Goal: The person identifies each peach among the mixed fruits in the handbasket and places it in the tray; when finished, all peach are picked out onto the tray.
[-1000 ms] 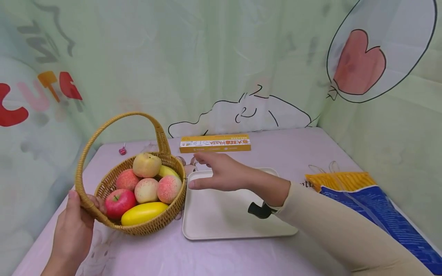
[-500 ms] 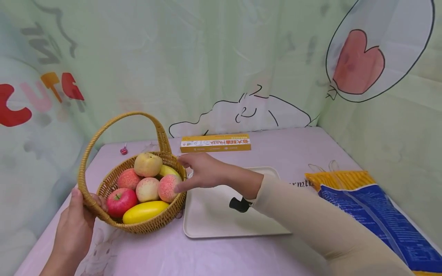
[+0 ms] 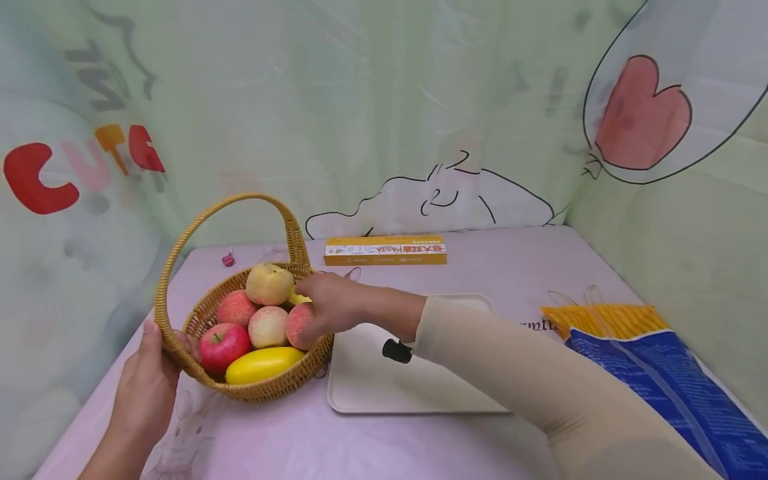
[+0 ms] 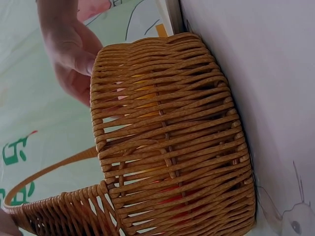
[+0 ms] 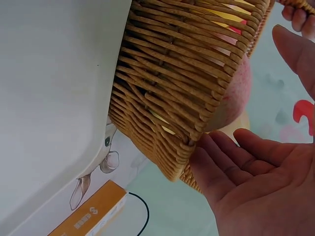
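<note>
A wicker basket (image 3: 288, 389) of fruit stands on the left of the table. My left hand (image 3: 147, 383) grips its near-left rim at the foot of the handle. My right hand (image 3: 339, 303) reaches over the right rim, around a pink peach (image 3: 298, 327). In the right wrist view, the thumb stands apart from that peach (image 5: 237, 93) and the loosely bent fingers lie at the rim. Also in the basket are a red apple (image 3: 224, 347), a smooth yellow fruit (image 3: 264, 365), a yellowish peach (image 3: 270, 284) and more peaches. A yellow fruit behind is partly hidden by my right hand.
A white tray (image 3: 414, 393) lies right of the basket, under my right forearm. Behind it is an orange pasta box (image 3: 386, 251). A blue and yellow bag (image 3: 648, 380) lies at the right, and a small lollipop (image 3: 229, 260) at the back left.
My right hand has moved left from above the tray to the pink peach at the basket's right side. The left hand keeps its grip on the rim. The view has shifted slightly.
</note>
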{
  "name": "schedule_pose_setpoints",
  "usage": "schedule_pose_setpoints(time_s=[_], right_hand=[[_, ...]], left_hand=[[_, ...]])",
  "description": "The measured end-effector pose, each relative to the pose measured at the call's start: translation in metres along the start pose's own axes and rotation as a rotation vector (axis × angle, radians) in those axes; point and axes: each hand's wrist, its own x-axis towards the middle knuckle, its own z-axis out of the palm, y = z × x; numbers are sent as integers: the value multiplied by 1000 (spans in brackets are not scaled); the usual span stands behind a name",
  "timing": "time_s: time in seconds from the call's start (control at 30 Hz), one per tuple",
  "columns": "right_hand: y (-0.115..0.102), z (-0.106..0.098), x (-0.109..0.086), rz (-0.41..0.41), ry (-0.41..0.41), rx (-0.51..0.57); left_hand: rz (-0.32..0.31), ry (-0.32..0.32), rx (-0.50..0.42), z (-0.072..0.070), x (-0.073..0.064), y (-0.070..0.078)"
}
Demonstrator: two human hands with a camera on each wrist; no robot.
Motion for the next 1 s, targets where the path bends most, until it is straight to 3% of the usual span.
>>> schedule_pose_setpoints(time_s=[0.4,0.7,0.8,1.0], right_hand=[[-4,12,16,11,-18,-149],[-6,20,23,26,-50,-271],[-5,20,24,14,-41,-273],[0,18,20,-9,-2,-165]], left_hand=[[-41,1,72,2,-1,2],[-35,1,84,4,0,3],[-51,6,85,4,-1,4],[-46,1,100,4,-1,4]])
